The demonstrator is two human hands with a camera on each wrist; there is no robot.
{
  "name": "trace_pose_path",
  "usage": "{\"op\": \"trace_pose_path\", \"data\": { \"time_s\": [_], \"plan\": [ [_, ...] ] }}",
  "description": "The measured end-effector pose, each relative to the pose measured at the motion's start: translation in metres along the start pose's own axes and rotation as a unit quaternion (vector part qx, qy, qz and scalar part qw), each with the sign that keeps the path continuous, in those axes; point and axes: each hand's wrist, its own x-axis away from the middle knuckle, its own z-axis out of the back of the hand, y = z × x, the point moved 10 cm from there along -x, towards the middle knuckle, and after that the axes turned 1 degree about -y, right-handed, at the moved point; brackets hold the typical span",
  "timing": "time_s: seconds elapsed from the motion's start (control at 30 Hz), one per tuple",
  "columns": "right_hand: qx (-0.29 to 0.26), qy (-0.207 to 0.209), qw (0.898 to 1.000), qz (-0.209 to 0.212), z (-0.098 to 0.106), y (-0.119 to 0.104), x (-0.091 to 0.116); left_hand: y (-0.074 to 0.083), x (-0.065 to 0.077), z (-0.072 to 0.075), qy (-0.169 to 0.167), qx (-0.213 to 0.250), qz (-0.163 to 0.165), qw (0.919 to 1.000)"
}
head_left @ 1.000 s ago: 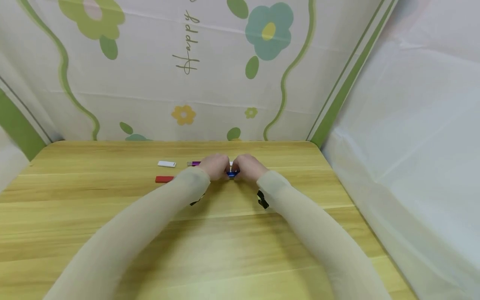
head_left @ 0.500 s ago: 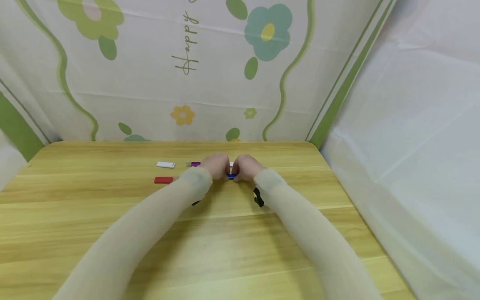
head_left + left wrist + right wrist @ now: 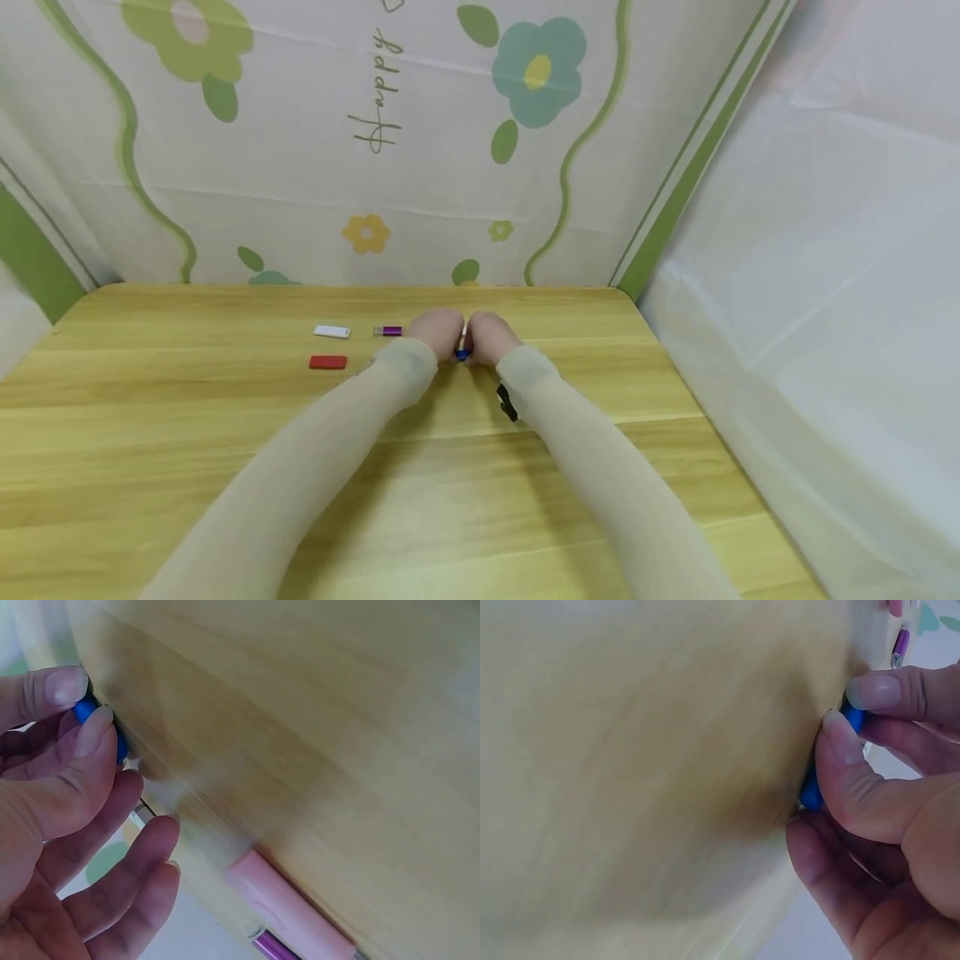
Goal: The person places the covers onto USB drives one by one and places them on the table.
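Note:
In the head view, my left hand (image 3: 437, 332) and right hand (image 3: 491, 337) are close together near the table's far side. Between them is a small blue USB stick (image 3: 462, 355), pinched by both hands. The left wrist view has its rounded blue body (image 3: 85, 709) between the two thumbs, mostly covered by fingers. Seen from the right wrist, blue plastic (image 3: 811, 789) shows beside my right thumb, and the left thumb presses farther along. Whether it is one piece or a body with a cap, I cannot tell. The left hand's other fingers are spread below it.
On the wooden table (image 3: 450, 500), left of my hands, lie a white USB stick (image 3: 332, 332), a red one (image 3: 327, 362) and a purple one (image 3: 388, 332). A pink stick (image 3: 289, 904) lies beside the purple one. A patterned cloth (image 3: 300, 183) hangs behind.
Both hands have drawn slightly closer together around the blue USB stick. The left forearm has shifted right, uncovering more of the purple stick. The other sticks stay put.

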Motion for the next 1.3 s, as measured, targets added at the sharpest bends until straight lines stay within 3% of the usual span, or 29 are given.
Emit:
{"op": "trace_pose_path", "data": {
  "time_s": [0.37,0.77,0.97,1.13,1.3],
  "plan": [
    [-0.021,0.006,1.000,-0.005,-0.003,0.008,0.000,-0.004,-0.006,-0.005,0.017,0.022,0.002,0.9996],
    [-0.040,-0.010,0.999,-0.006,-0.005,0.015,0.005,-0.010,-0.009,-0.016,-0.006,0.090,-0.001,0.9959],
    [-0.036,-0.018,0.999,0.009,-0.002,0.014,0.008,-0.012,-0.009,-0.017,-0.013,0.099,-0.013,0.9949],
    [-0.007,-0.018,1.000,0.023,0.006,0.016,0.016,-0.017,-0.004,-0.015,-0.022,0.100,-0.020,0.9945],
    [0.031,0.002,0.999,0.034,0.028,0.020,0.030,-0.023,0.015,0.004,-0.019,0.122,-0.032,0.9918]
  ]
}}
